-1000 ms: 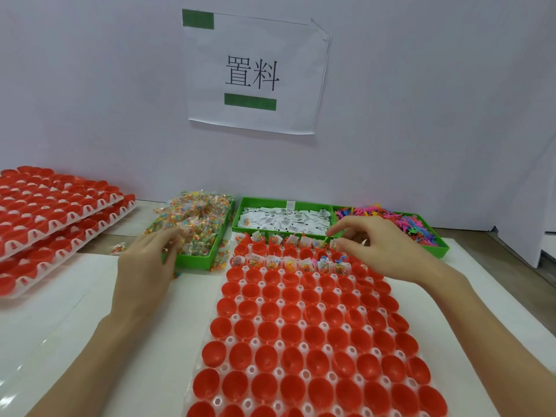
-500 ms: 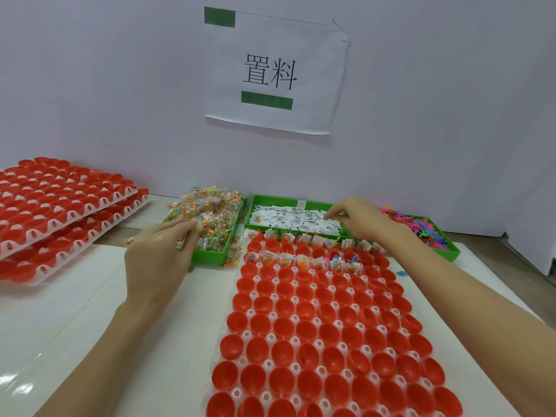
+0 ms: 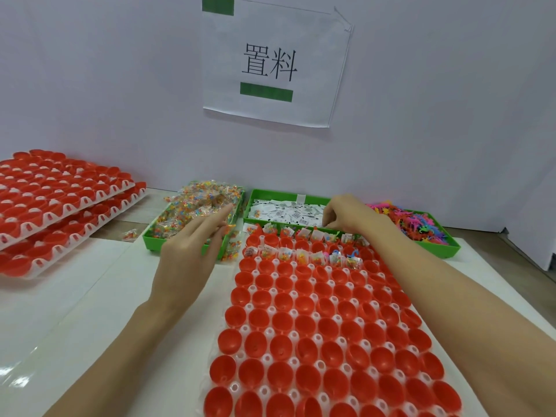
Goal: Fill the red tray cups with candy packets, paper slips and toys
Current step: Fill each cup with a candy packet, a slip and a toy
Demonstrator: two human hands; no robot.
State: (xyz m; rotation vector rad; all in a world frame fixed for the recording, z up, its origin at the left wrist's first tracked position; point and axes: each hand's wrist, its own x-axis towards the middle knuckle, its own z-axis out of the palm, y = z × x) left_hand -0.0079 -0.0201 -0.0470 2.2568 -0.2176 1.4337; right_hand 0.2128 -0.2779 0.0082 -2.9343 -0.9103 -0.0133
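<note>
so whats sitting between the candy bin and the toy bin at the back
In the head view, the green bin of white paper slips lies between the candy bin and the toy bin; the right hand reaches into it.

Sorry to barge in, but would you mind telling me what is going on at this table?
A person is filling the cups of a red tray from three green bins. The left hand reaches with straight fingers over the candy packets. The right hand has its fingers curled down into the paper slips, though whether it holds one is hidden. The toys lie untouched. Only the two far rows hold anything; the nearer cups are empty.
</note>
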